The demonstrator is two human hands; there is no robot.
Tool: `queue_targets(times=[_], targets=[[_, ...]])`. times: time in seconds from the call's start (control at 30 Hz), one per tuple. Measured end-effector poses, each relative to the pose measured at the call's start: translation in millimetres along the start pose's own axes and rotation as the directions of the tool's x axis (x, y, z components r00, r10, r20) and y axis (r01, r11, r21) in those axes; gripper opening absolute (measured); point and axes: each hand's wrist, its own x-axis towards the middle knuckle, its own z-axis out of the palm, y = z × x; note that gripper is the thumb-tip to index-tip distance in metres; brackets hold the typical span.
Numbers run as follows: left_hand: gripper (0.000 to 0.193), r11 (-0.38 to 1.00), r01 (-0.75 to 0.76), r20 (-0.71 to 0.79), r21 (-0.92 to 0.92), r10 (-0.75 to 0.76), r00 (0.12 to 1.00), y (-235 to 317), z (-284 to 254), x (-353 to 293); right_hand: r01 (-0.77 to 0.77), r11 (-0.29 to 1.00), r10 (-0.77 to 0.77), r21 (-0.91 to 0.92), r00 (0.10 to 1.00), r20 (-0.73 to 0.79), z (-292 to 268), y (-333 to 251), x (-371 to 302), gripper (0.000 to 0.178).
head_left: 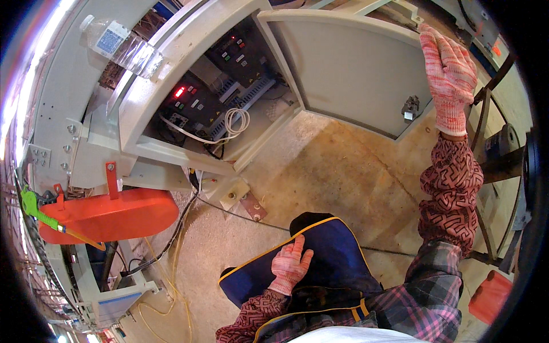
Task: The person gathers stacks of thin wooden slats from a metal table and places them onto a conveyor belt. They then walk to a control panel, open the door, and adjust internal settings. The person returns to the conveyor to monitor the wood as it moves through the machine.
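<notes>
My right hand (449, 71), in a pink-and-white knit glove, grips the outer edge of the grey cabinet door (349, 63), its thumb hidden. The door stands swung out from the electrical cabinet (134, 117). Inside are two dark drive units with buttons, one with a lit red display (179, 91). A coiled white cable (237, 121) lies in front of them. My left hand (290, 264), gloved alike, lies with fingers spread on the dark blue apron (337, 246) over my leg, holding nothing. A black latch (410, 107) sits near the door's lower corner.
A clear plastic bottle (123, 46) lies on the cabinet's top. An orange-red guard (114, 214) and a green air gun (37, 208) are at the left. Black cable and yellow hose (171, 286) run along the concrete floor. Dark metal bars (503, 166) stand at right, above a red object (490, 297).
</notes>
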Motion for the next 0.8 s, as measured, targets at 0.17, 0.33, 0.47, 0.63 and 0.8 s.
queue_targets(times=[0.17,0.33,0.47,0.63,0.8], targets=[[0.053,1.000,-0.006,-0.003,0.021,0.006,1.000,-0.2,0.6,-0.9,0.003,1.000,-0.003,0.005,1.000,0.001,0.6,1.8,0.1,0.024],[0.053,1.000,0.015,0.023,0.018,-0.015,1.000,-0.5,2.4,-0.8,0.004,1.000,-0.004,0.018,1.000,-0.004,-0.5,-2.2,-0.5,0.023],[0.053,1.000,0.009,0.020,0.015,-0.009,1.000,1.6,0.3,0.3,0.014,0.999,-0.014,0.029,1.000,-0.012,-0.5,-0.4,-0.7,0.023],[0.054,1.000,-0.006,0.012,0.016,0.005,1.000,1.0,0.4,-0.9,0.032,0.999,-0.032,0.018,0.999,-0.019,-1.8,-3.0,1.6,0.022],[0.055,1.000,0.012,0.039,0.013,-0.012,0.999,1.4,-0.4,-0.5,0.039,0.998,-0.037,0.045,0.999,-0.036,-1.3,-3.0,1.5,0.022]])
